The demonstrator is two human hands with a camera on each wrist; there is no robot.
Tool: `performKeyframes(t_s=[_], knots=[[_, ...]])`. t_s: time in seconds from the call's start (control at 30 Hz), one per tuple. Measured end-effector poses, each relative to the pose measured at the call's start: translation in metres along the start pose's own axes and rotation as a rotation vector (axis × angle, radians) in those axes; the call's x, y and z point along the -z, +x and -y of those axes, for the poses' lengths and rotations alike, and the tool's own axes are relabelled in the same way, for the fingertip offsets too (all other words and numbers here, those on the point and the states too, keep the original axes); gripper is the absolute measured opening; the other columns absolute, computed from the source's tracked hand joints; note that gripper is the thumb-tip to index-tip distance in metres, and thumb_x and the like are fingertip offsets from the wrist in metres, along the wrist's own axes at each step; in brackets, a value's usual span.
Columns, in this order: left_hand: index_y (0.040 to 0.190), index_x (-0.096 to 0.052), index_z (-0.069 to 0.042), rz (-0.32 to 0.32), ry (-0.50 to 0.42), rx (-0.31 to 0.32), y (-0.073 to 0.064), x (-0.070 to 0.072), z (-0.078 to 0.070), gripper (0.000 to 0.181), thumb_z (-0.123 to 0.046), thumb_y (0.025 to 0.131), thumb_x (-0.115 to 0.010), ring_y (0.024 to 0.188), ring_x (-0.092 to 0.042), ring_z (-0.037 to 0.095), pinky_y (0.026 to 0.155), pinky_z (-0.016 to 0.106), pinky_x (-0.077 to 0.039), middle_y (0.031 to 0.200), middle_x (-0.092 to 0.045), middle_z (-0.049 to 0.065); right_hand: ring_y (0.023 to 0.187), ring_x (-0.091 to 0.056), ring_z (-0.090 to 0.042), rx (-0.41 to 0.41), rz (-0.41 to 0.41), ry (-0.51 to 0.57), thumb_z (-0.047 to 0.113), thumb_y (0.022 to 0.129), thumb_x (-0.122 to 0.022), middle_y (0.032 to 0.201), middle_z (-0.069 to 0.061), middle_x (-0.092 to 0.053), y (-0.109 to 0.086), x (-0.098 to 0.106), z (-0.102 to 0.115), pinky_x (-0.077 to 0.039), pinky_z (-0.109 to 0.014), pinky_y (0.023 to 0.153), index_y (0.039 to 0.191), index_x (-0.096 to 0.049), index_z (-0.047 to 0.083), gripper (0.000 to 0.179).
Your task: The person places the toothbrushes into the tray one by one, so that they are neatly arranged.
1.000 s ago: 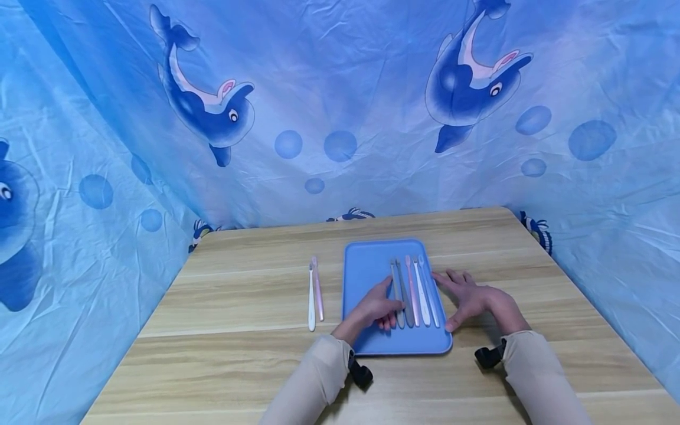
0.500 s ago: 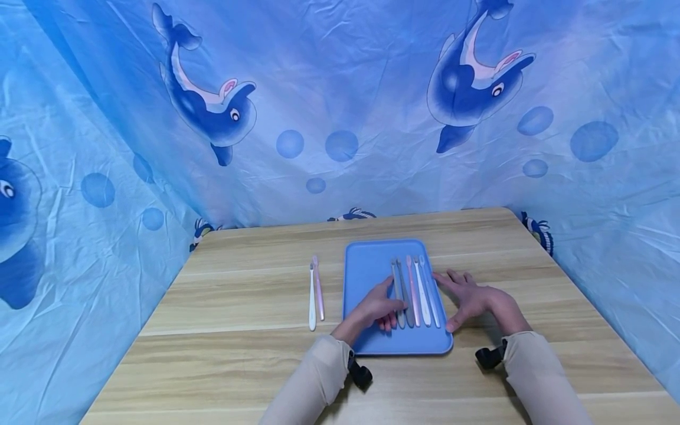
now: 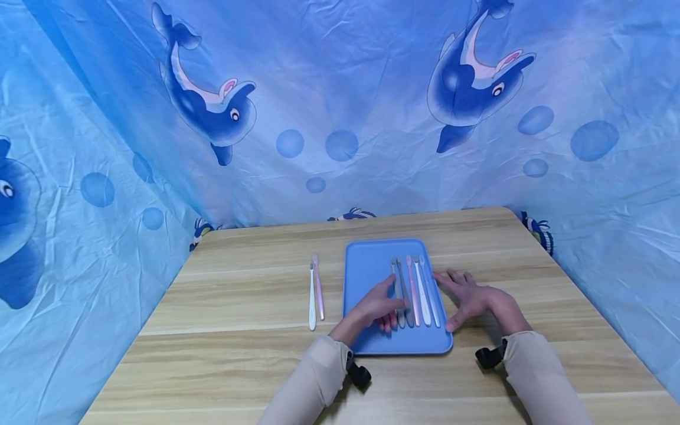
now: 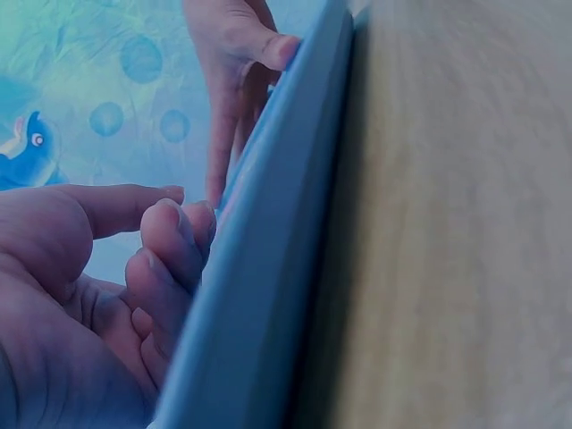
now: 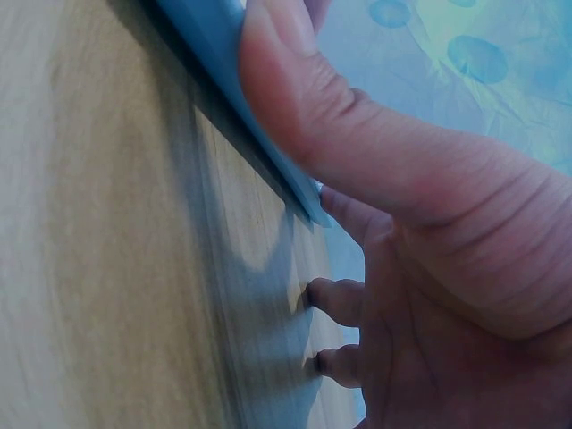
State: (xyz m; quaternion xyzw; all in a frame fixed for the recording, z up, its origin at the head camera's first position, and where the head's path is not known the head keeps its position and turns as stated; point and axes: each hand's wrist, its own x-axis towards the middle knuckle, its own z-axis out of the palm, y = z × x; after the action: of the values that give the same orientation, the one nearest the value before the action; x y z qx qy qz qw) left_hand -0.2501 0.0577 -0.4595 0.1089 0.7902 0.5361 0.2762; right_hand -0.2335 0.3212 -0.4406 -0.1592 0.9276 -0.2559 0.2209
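Several toothbrushes lie side by side in a blue tray (image 3: 366, 257), their heads toward the far edge: two greyish ones at the left, then a pink toothbrush (image 3: 412, 289), a white toothbrush (image 3: 422, 289) and a bluish one. My left hand (image 3: 374, 307) reaches in over the tray's left side. Two of its fingertips are at the dark grey toothbrush (image 3: 408, 316) and its lighter neighbour, partly hiding them; its other fingers are bent beneath. In the left wrist view nothing shows gripped. My right hand (image 3: 473, 298) spreads along the tray's right edge, thumb near the corner, other fingertips on the table.
Left of the tray, a white toothbrush (image 3: 312, 301) and a pink toothbrush (image 3: 319, 289) lie on the wooden table (image 3: 239, 354). A blue cloth with dolphins (image 3: 340, 88) hangs behind the table and at both sides.
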Motion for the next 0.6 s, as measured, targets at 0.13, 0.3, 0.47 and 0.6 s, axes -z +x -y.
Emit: performKeyframes(t_s=[0.13,0.3,0.47,0.6], knots=[[0.163,-0.011,-0.020,-0.004,-0.004,-0.014,-0.003,0.003,-0.003,0.086,-0.022,0.096,-0.066,0.036,-0.049,0.012,0.034,0.021,-0.040,0.052,-0.058,0.003,0.141,0.005,-0.071,0.005,-0.005,-0.001,0.059,0.065,-0.087,0.161,-0.038,0.001,0.000,0.000,0.000,-0.009,-0.092,0.100,0.161,-0.009,0.010,0.133],[0.163,-0.014,-0.024,-0.032,-0.017,-0.024,-0.007,0.010,-0.006,0.085,-0.022,0.096,-0.066,0.036,-0.050,0.012,0.034,0.022,-0.040,0.051,-0.058,0.003,0.141,0.005,-0.071,0.009,-0.008,-0.007,0.059,0.064,-0.087,0.161,-0.038,0.001,0.000,0.000,-0.001,-0.010,-0.092,0.100,0.161,-0.009,0.010,0.134],[0.161,-0.019,-0.029,-0.082,-0.013,-0.023,-0.012,0.018,-0.008,0.085,-0.026,0.093,-0.070,0.036,-0.050,0.013,0.035,0.023,-0.040,0.052,-0.058,0.004,0.141,0.005,-0.071,0.019,-0.008,-0.006,0.059,0.064,-0.088,0.161,-0.039,0.002,0.001,0.000,0.000,-0.009,-0.091,0.101,0.161,-0.009,0.009,0.134],[0.162,-0.017,-0.030,-0.083,-0.025,-0.036,-0.016,0.025,-0.010,0.087,-0.026,0.093,-0.070,0.037,-0.051,0.013,0.035,0.023,-0.041,0.052,-0.059,0.004,0.141,0.005,-0.071,0.021,-0.009,-0.001,0.058,0.064,-0.088,0.161,-0.039,0.002,0.000,0.000,0.000,-0.009,-0.090,0.102,0.161,-0.009,0.009,0.134]])
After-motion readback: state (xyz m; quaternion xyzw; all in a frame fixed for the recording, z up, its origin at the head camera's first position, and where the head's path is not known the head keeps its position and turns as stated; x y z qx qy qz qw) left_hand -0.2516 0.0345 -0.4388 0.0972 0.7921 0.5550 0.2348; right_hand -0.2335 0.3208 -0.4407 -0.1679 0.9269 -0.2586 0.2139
